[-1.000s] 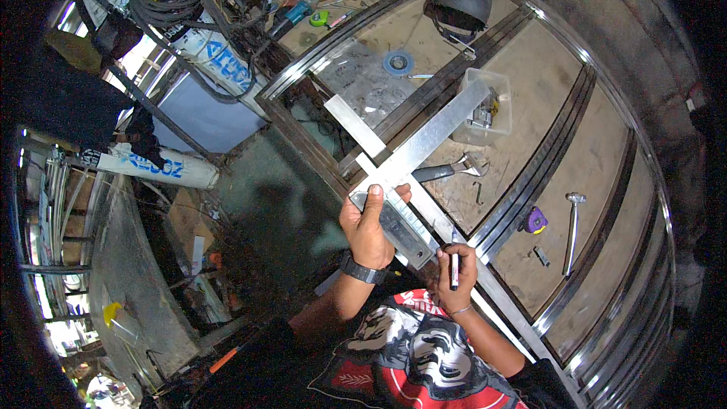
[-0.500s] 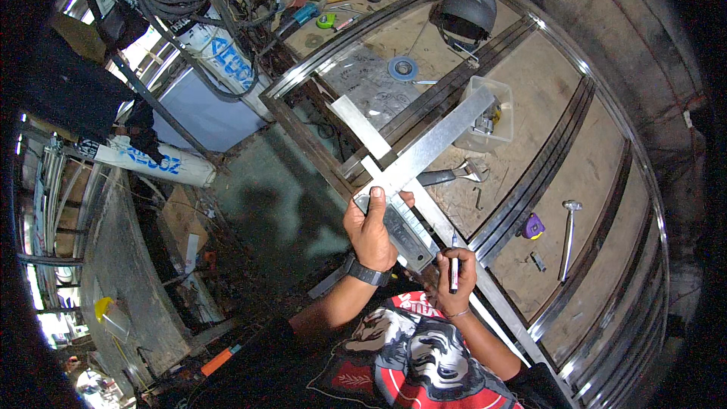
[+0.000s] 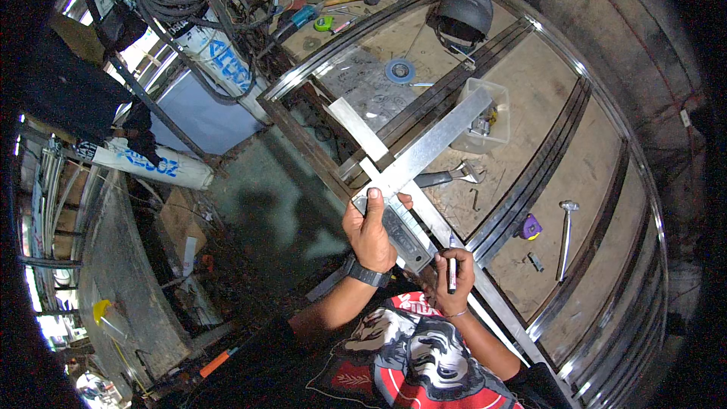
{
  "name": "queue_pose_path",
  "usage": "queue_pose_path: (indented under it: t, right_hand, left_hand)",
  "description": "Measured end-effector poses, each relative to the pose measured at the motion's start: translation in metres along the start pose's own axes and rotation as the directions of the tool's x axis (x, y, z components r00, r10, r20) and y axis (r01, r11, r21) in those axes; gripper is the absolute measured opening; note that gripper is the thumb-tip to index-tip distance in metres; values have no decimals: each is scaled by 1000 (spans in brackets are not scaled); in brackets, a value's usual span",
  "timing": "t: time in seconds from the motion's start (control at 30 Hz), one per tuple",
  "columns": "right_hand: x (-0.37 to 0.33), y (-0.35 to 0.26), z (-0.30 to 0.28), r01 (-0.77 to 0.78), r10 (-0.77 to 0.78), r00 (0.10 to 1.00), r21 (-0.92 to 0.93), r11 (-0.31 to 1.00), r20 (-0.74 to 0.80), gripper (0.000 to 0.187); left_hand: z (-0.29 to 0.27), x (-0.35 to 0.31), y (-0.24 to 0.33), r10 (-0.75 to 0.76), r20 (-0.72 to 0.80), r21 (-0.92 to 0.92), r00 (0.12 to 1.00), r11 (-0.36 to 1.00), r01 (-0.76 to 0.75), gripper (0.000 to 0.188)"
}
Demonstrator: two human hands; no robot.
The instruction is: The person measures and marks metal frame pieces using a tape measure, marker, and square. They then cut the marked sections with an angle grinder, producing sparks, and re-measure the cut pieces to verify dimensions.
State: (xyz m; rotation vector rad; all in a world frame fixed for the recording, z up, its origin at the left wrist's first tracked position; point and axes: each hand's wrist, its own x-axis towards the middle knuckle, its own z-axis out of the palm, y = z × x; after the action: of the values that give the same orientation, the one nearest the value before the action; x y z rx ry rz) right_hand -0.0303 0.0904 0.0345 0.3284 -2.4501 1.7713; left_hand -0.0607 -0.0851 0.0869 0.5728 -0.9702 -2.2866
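Note:
My left hand [image 3: 371,235] is closed around the dark grey stock of a try square [image 3: 409,244], thumb on top. The square's wide silver blade [image 3: 443,136] reaches up and to the right, crossing a light metal bar [image 3: 443,226] that runs diagonally along the frame's near side. In my right hand [image 3: 454,288], close to the stock's lower end, a white marker [image 3: 452,271] with a black end is pinched upright. Its upper tip lies over the bar; whether it touches is unclear. A short light metal strip [image 3: 358,126] continues beyond the blade.
A dark metal frame with bars [image 3: 522,204] lies over a brown board. On it are an adjustable wrench [image 3: 454,174], a clear plastic box [image 3: 496,117], a hammer [image 3: 566,242], a purple tape measure [image 3: 530,227], a blue-grey disc [image 3: 400,70] and a welding helmet [image 3: 463,15].
The whole view has shifted very slightly. Both hands keep their grips, and the square stays across the bar.

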Motion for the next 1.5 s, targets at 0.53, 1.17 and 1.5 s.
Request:
queue_pose_path:
  t: [0.53, 1.17, 1.5]
  right_hand:
    - [143, -79, -4, -143, 47, 941, 269, 952, 335, 21]
    - [197, -89, 55, -289, 11, 743, 305, 907, 669, 15]
    - [207, -93, 36, -34, -84, 906, 270, 962, 415, 14]
  left_hand:
    - [1, -1, -2, 31, -52, 17, 998, 999, -30, 23]
    - [6, -2, -1, 28, -54, 7, 998, 1000, -28, 26]
    - [4, -2, -3, 31, -44, 28, 999, 999, -30, 26]
